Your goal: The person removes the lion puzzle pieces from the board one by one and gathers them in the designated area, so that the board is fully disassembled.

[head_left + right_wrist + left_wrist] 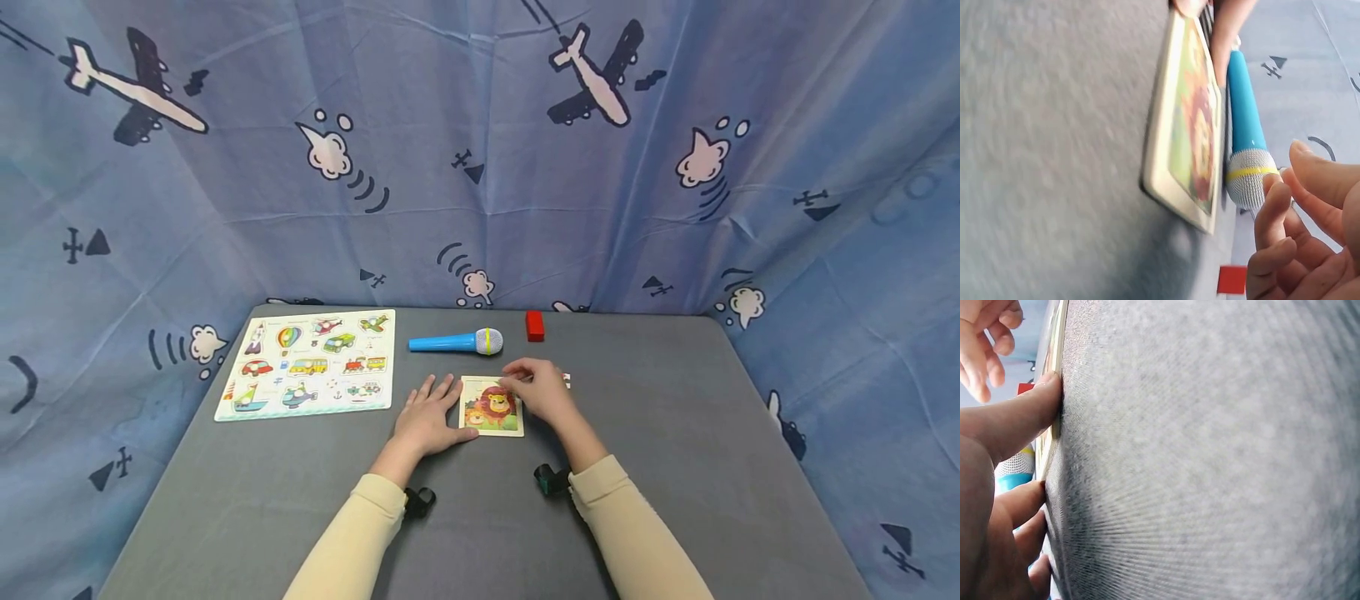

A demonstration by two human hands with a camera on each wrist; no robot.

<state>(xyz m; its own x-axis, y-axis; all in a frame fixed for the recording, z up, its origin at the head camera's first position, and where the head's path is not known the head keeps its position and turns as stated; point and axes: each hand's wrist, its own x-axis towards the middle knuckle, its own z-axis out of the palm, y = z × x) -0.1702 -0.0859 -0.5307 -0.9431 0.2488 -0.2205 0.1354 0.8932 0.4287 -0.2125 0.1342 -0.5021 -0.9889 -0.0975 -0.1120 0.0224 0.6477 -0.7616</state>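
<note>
A small square lion puzzle [491,412] in a pale frame lies on the grey table in front of the person. My left hand [427,425] rests beside it with fingers spread; the thumb touches its lower edge and the index finger is at its left edge, also seen in the left wrist view. Over the puzzle's upper right corner hovers my right hand [538,387], its fingers loosely bent. In the right wrist view these fingers [1275,215] hold nothing and stand apart from the puzzle [1197,131].
Behind the puzzle lie a blue toy microphone [453,342] and a red block [535,326]. A board with pictures of vehicles [307,367] is at the left. A small white and red piece [567,381] shows partly behind the right hand. A patterned blue curtain [480,150] hangs around the table.
</note>
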